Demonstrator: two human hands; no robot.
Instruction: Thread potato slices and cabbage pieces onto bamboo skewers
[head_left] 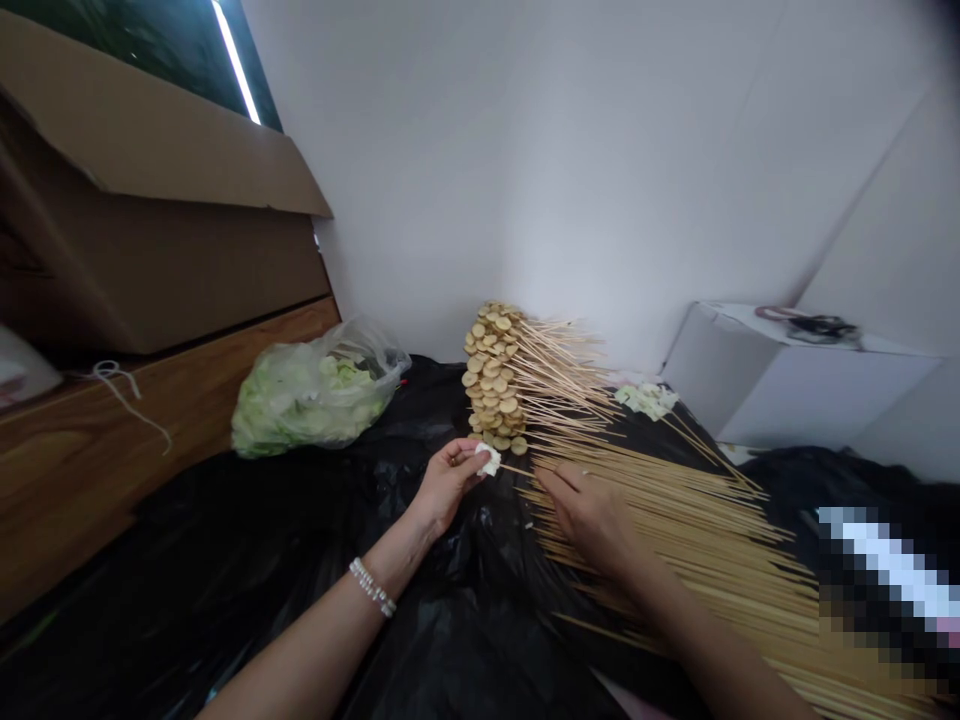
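Between the fingertips of my left hand [450, 480] is a small pale cabbage piece [488, 460]. A thin wooden skewer [517, 470] runs from this piece to my right hand [589, 505], whose fingers are closed around it. Under and beside my right hand lie many bare skewers [720, 550] in a spread layer. Just beyond both hands rises a stack of round pale slices on skewers [495, 375], with the sticks pointing right. A few skewers with pale green leaf pieces [646, 400] rest farther to the right.
A clear plastic bag [315, 395] of cut cabbage sits at the left on black plastic sheeting [300, 560]. Behind it, a cardboard box [195, 270] stands on a wooden surface [277, 335]. A white box [795, 385] is at the right, near the wall.
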